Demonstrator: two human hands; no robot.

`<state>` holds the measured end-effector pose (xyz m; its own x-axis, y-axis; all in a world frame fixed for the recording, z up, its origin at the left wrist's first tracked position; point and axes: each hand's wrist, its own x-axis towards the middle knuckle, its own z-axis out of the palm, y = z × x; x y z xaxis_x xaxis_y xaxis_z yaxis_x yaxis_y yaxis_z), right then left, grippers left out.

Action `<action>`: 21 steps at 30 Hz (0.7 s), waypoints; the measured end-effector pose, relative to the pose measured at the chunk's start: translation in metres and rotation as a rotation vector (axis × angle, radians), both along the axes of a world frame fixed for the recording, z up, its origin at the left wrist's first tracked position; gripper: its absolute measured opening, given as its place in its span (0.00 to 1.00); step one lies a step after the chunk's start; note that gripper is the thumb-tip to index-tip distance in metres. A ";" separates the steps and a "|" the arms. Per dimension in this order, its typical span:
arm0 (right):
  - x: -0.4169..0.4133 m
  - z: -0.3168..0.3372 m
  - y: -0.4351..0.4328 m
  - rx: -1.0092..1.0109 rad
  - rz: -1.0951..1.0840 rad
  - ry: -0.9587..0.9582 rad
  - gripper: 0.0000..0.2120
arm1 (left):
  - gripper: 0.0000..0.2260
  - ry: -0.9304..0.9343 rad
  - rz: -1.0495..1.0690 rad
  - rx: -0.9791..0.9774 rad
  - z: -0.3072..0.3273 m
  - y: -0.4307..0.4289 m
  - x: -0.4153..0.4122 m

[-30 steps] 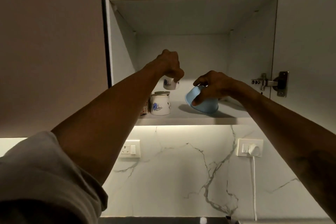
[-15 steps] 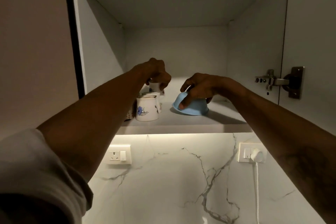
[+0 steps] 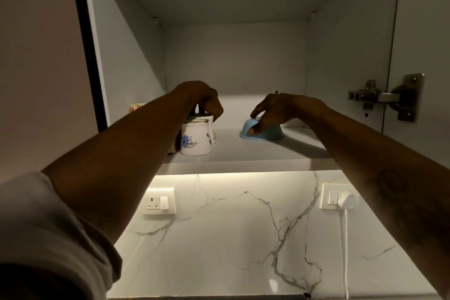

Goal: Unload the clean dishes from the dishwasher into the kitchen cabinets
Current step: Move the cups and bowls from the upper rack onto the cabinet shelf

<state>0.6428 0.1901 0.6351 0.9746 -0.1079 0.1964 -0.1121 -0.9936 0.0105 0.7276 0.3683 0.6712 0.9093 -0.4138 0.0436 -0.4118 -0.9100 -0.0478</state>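
Head camera: the blue bowl (image 3: pixel 264 132) sits upside down on the cabinet shelf (image 3: pixel 243 153), a little right of its middle, rim flat on the board. My right hand (image 3: pixel 282 111) arches over it. The fingers (image 3: pixel 258 111) curve across the upturned base and my thumb presses down the near wall, so the bowl is held between them. To the left, apart from the bowl, a white cup with a blue flower (image 3: pixel 194 140) stands near the shelf's front edge, with a second cup with a yellow print (image 3: pixel 213 134) just behind it. My left hand (image 3: pixel 203 101) is bunched directly above these two, its fingers curled tight at their tops. I cannot tell whether they grip anything, since the hand itself hides it. Further left, a cup with red print (image 3: pixel 135 107) peeks out past my forearm. A metal hinge (image 3: pixel 387 97) sits on the right cabinet wall. Below the shelf is the lit marble wall (image 3: pixel 231 238), with a socket (image 3: pixel 159 201) and a white plug (image 3: pixel 347 201), its cord hanging down.
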 end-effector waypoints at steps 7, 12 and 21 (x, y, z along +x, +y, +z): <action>0.007 0.003 -0.020 -0.221 -0.128 0.006 0.29 | 0.21 -0.317 -0.206 0.140 0.010 -0.002 0.004; 0.008 0.002 -0.018 -0.194 -0.150 -0.033 0.29 | 0.24 -0.351 -0.277 0.167 0.008 0.007 -0.013; -0.012 -0.004 -0.040 -0.061 -0.277 -0.076 0.23 | 0.15 -0.418 -0.359 0.033 0.007 0.020 -0.031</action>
